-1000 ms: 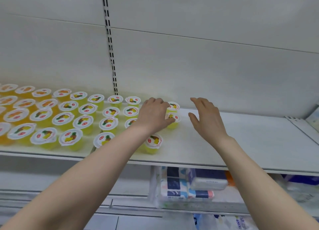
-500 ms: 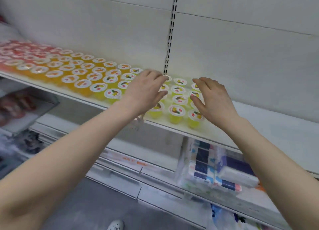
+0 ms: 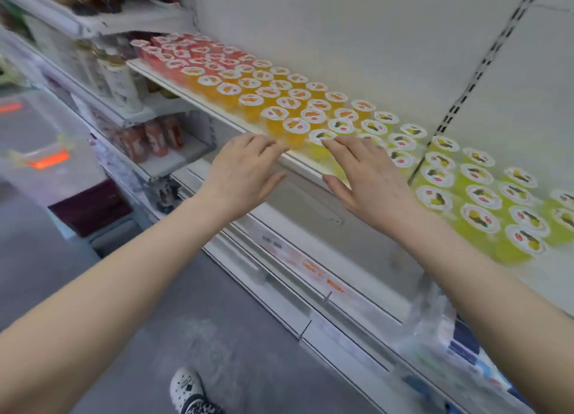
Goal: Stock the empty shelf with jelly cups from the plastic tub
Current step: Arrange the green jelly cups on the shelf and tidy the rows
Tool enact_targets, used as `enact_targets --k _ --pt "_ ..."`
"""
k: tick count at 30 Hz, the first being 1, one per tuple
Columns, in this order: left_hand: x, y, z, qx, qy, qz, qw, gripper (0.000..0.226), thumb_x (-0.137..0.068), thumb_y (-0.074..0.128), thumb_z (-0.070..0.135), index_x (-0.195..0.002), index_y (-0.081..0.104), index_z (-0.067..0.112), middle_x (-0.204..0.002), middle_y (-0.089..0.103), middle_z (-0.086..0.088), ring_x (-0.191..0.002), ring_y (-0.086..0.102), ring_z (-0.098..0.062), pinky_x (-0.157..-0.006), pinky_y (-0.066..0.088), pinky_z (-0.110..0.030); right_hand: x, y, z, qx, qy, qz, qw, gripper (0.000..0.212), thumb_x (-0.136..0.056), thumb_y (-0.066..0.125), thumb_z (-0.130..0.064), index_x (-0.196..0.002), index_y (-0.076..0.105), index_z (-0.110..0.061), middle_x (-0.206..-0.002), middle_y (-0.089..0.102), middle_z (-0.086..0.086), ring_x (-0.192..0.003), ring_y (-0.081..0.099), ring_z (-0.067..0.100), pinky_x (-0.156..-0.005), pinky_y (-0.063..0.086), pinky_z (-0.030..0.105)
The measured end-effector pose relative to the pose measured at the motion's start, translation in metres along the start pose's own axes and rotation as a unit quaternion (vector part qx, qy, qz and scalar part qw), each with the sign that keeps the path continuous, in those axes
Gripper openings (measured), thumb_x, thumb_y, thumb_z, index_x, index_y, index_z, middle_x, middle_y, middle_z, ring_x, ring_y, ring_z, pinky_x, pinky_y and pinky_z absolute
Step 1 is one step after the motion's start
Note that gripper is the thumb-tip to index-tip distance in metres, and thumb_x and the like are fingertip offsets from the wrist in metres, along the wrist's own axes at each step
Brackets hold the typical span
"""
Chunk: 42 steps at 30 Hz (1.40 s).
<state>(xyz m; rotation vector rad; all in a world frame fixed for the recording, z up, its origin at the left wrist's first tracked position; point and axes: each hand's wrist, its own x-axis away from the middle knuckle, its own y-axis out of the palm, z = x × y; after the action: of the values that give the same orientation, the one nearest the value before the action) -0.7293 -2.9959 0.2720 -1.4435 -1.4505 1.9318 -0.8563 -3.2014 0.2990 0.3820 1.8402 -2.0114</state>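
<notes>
The white shelf [image 3: 302, 165] carries rows of jelly cups: red ones [image 3: 174, 51] at the far left, orange ones [image 3: 273, 95] in the middle, yellow ones [image 3: 480, 196] on the right. My left hand [image 3: 242, 171] hovers in front of the shelf's front edge with fingers spread and holds nothing. My right hand [image 3: 365, 174] reaches over the front edge, fingers straight, fingertips by a yellow cup [image 3: 323, 137]; it holds nothing. A clear plastic tub [image 3: 40, 146] with orange latches sits blurred at the left.
Bottles [image 3: 115, 78] and red packs [image 3: 152, 137] fill the neighbouring shelves at left. Lower shelves with price strips [image 3: 320, 277] and wrapped packs [image 3: 459, 342] lie below. The grey floor and my white shoe [image 3: 186, 388] show at the bottom.
The view has swung left and down. Both hands have drawn back from the yellow cups toward the shelf's front edge, the left one now off the shelf.
</notes>
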Motion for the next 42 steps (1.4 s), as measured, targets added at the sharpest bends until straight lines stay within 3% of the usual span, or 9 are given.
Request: enact_targets --k 4,9,15,25,31,35,38,42 --pt "0.040 -0.005 -0.075 -0.013 -0.056 -0.002 0.998 0.048 -0.091 0.051 0.041 -0.129 0.057 0.012 -0.119 0.061 -0.009 -0.107 0.055 -0.032 -0.092 0.047 -0.044 -0.060 0.042 -0.059 -0.022 -0.044 -0.006 0.999 0.053 -0.091 0.059 -0.032 -0.136 0.051 -0.005 -0.129 0.056 0.017 -0.115 0.054 0.037 -0.096 0.043 0.046" --pt "0.089 -0.012 -0.178 -0.026 -0.106 -0.014 0.994 0.047 -0.089 0.051 0.040 -0.125 0.060 0.010 -0.116 0.062 -0.010 -0.105 0.057 -0.032 -0.092 0.047 -0.043 -0.136 0.092 -0.143 -0.063 -0.072 -0.019 0.995 0.056 -0.091 0.046 -0.038 -0.136 0.050 -0.005 -0.129 0.056 0.015 -0.115 0.054 0.035 -0.096 0.041 0.043" --pt "0.146 -0.025 -0.305 -0.051 -0.169 -0.018 0.984 0.043 -0.088 0.054 0.035 -0.122 0.061 0.011 -0.113 0.063 -0.010 -0.101 0.058 -0.032 -0.088 0.048 -0.043 -0.224 0.151 -0.240 -0.109 -0.111 -0.016 0.988 0.053 -0.091 0.047 -0.036 -0.132 0.053 -0.003 -0.125 0.058 0.016 -0.112 0.055 0.035 -0.095 0.042 0.042" --pt "0.231 -0.030 -0.439 -0.047 -0.332 -0.047 0.941 0.045 -0.087 0.047 0.041 -0.121 0.062 0.017 -0.112 0.065 -0.004 -0.102 0.058 -0.031 -0.084 0.050 -0.042 -0.345 0.238 -0.371 -0.174 -0.216 -0.039 0.960 0.050 -0.091 0.048 -0.035 -0.129 0.056 -0.003 -0.121 0.061 0.014 -0.105 0.059 0.034 -0.091 0.047 0.042" --pt "0.249 -0.017 -0.531 -0.059 -0.377 -0.068 0.922 0.048 -0.088 0.041 0.044 -0.122 0.062 0.018 -0.112 0.064 -0.001 -0.095 0.057 -0.030 -0.082 0.051 -0.042 -0.425 0.300 -0.420 -0.200 -0.245 -0.052 0.947 0.049 -0.090 0.052 -0.032 -0.131 0.056 -0.005 -0.123 0.060 0.012 -0.112 0.056 0.031 -0.097 0.042 0.039" --pt "0.248 0.000 -0.607 -0.064 -0.388 -0.077 0.916 0.037 -0.089 0.058 0.035 -0.120 0.063 0.016 -0.110 0.064 -0.003 -0.092 0.057 -0.030 -0.080 0.052 -0.041 -0.483 0.346 -0.443 -0.215 -0.253 -0.077 0.940 0.047 -0.087 0.067 -0.025 -0.128 0.057 -0.005 -0.121 0.061 0.011 -0.109 0.057 0.031 -0.095 0.044 0.039" --pt "0.245 0.015 -0.665 -0.060 -0.396 -0.106 0.910 0.040 -0.081 0.073 0.027 -0.119 0.065 0.015 -0.110 0.065 -0.004 -0.094 0.059 -0.032 -0.078 0.054 -0.041 -0.528 0.380 -0.463 -0.223 -0.255 -0.105 0.935 0.048 -0.087 0.068 -0.026 -0.129 0.058 -0.005 -0.121 0.061 0.011 -0.107 0.060 0.032 -0.093 0.049 0.041" --pt "0.245 0.040 -0.736 -0.034 -0.409 -0.148 0.900 0.044 -0.077 0.076 0.025 -0.118 0.064 0.017 -0.108 0.064 -0.004 -0.095 0.059 -0.033 -0.073 0.055 -0.041 -0.590 0.431 -0.494 -0.220 -0.250 -0.148 0.931 0.047 -0.084 0.070 -0.023 -0.126 0.060 -0.004 -0.118 0.063 0.013 -0.102 0.061 0.034 -0.088 0.051 0.041"
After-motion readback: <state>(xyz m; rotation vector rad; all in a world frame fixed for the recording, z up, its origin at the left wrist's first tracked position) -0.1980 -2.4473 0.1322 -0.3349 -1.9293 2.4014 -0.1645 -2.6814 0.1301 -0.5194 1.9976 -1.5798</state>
